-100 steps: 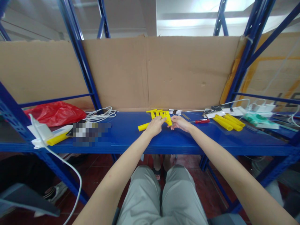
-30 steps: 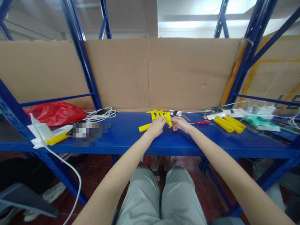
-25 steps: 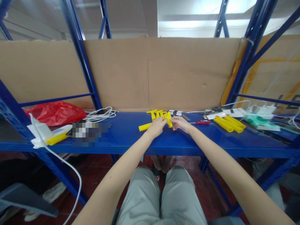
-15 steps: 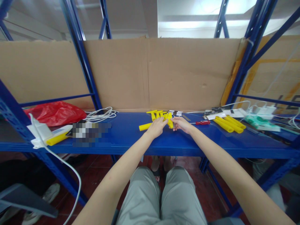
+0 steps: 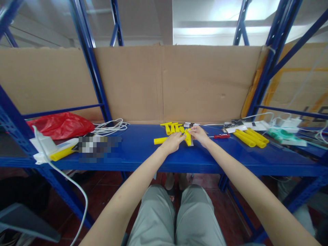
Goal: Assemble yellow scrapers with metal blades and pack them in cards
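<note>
Both hands meet over the middle of a blue shelf. A yellow plastic piece (image 5: 188, 139) is held between them, its narrow end pointing toward me. My left hand (image 5: 174, 142) has its fingers closed on the piece's left side. From the right, my right hand (image 5: 199, 133) pinches it near its top. A thin greyish edge shows beside the piece; I cannot make out what it is. Left of my left hand lies a yellow tube (image 5: 159, 140), partly covered by it. Several yellow T-shaped pieces (image 5: 167, 128) rest just behind my hands.
A red-handled screwdriver (image 5: 221, 136) lies to the right, near several yellow tubes (image 5: 249, 138). Small black-and-white strips (image 5: 191, 125) are at the back. On the left are a red plastic bag (image 5: 61, 124) and a coiled white cable (image 5: 111, 126). Cardboard (image 5: 161, 82) stands behind.
The yellow piece has been turned and lowered slightly toward me. My right hand has shifted to its upper end, and my left hand has drawn back a little.
</note>
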The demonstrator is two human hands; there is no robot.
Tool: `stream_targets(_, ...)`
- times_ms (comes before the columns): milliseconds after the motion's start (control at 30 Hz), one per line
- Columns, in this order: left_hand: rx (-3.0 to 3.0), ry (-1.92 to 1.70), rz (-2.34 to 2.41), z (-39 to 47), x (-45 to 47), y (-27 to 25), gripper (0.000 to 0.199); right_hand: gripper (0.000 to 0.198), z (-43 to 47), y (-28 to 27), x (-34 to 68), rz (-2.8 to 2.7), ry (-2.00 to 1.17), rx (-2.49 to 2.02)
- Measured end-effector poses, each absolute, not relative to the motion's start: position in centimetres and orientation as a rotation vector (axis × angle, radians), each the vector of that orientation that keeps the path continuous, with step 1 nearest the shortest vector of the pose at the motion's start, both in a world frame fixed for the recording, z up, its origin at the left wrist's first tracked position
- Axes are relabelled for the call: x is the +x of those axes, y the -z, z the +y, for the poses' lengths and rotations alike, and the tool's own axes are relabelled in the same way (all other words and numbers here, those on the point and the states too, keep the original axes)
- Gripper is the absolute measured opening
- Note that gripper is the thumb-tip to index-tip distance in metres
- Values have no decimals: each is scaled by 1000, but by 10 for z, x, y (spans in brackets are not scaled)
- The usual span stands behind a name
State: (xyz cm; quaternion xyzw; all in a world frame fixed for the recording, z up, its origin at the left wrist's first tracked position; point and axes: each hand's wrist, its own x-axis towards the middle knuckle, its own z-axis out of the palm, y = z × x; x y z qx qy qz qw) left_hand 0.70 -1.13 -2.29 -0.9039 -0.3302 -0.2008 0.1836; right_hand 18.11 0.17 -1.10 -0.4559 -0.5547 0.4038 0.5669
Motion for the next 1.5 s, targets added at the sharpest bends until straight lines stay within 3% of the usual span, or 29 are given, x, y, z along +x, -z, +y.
stream_targets(867,-2574,542,-919,-10,6,22,40,20,4,12,185,-1360,-974,-1057)
stream_targets(1233,-2550,511,-932,-13,6,20,38,31,9,16,186,-1338,-993,-1056)
stream_targets(1500,-2537,532,-920,-12,5,21,48,31,6,14,186,-1341,-1008,-1024)
